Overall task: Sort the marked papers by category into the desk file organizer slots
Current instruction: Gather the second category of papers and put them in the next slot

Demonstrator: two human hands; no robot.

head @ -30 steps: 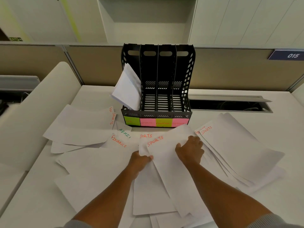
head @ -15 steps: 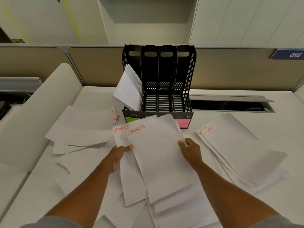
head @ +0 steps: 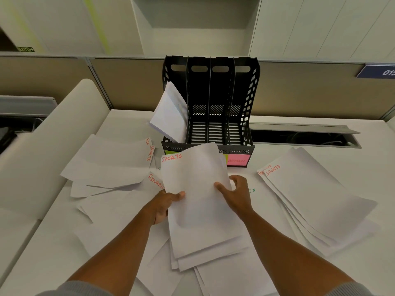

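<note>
Both hands hold a small stack of white paper sheets marked "SPORTS" in red [head: 196,189], raised off the white desk surface [head: 320,154]. The left hand [head: 164,205] grips the stack's left edge, thumb on top and fingers curled beneath. The right hand [head: 236,194] pinches the right edge, thumb on the face and fingers curled behind.

Change noted: one second ago these sheets lay flat and fanned on the desk under both hands, two "SPORTS" headings visible side by side. Half a second ago they were lifted but offset. They are now squared into one stack with a single heading showing, its far edge overlapping the front lip of the black plastic four-slot file organizer [head: 210,107].

Judgement: one category has been gathered and is ready for filing.

The organizer stands at the far centre of the desk. Its leftmost slot holds a leaning bundle of white sheets [head: 171,112]; the other three slots show bare slatted floors. The pink sticky label on the rightmost slot front [head: 238,160] is visible; the remaining labels are largely hidden by the held stack, so the sports slot cannot be confirmed.

Outstanding work: a loose pile of white sheets at left [head: 106,163], marked in red, and a fanned pile at right [head: 310,199], the top sheet marked "SPORTS". Further sheets lie beneath the arms.
</note>
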